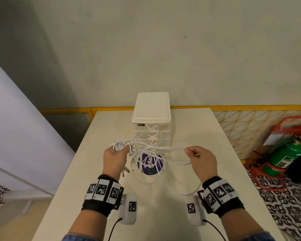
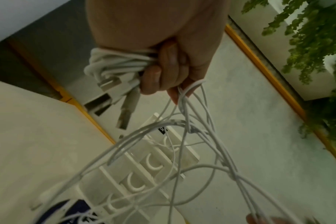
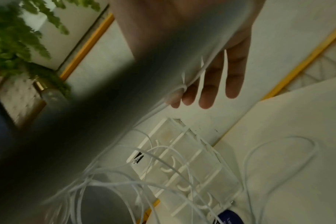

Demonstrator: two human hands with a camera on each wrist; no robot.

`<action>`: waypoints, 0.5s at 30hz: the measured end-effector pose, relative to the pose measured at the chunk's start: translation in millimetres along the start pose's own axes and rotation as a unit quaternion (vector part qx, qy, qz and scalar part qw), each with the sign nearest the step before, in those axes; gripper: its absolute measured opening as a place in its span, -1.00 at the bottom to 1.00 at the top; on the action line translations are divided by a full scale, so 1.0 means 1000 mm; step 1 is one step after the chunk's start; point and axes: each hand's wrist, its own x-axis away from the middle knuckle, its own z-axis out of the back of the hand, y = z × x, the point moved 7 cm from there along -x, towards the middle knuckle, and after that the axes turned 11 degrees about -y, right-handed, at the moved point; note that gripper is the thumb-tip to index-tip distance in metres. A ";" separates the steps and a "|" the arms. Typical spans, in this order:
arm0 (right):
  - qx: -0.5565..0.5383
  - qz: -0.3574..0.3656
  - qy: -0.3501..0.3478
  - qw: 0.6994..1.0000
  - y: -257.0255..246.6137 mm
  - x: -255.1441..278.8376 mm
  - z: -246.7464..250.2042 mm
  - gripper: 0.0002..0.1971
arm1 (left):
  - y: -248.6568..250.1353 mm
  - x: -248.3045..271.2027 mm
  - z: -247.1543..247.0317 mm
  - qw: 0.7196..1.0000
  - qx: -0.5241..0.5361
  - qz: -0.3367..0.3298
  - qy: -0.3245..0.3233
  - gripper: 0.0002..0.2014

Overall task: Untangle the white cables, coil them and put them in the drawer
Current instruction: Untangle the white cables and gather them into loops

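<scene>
Left hand (image 1: 115,154): fist closed around a coiled bundle of white cable (image 2: 113,63), USB plugs (image 2: 109,82) hanging below.
Tangle (image 1: 146,150): loose white cables strung in the air between both hands, loops trailing onto the table (image 1: 215,153).
Right hand (image 1: 201,160): thumb and forefinger pinch one strand, other fingers loosely extended.
Advice: likely best to draw that strand out slowly, feeding slack from the left.
Drawer unit (image 1: 152,119): behind the tangle, all drawers closed.
Room: table edges near each wrist; open surface to the right.
</scene>
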 end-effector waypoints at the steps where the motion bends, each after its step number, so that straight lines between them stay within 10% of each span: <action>1: -0.029 -0.026 0.018 0.999 0.013 -0.001 0.005 -0.90 | -0.002 0.000 0.007 0.999 0.022 0.009 0.022 -0.78; 4: -0.072 -0.151 0.098 0.981 0.062 0.001 0.035 -0.90 | -0.010 -0.002 0.047 0.984 0.118 0.033 0.131 -0.77; 9: 0.068 -0.234 -0.054 0.968 0.092 0.002 0.009 -0.72 | -0.012 -0.002 0.046 0.988 0.068 0.013 0.137 -0.70; 12: 0.098 -0.171 -0.071 0.978 0.066 0.001 -0.008 -0.49 | -0.007 0.000 0.021 0.995 -0.018 -0.017 0.095 -0.74; 15: 0.054 0.007 0.063 0.997 0.010 0.002 0.012 -0.46 | -0.003 0.001 0.010 0.992 -0.092 -0.040 0.079 -0.82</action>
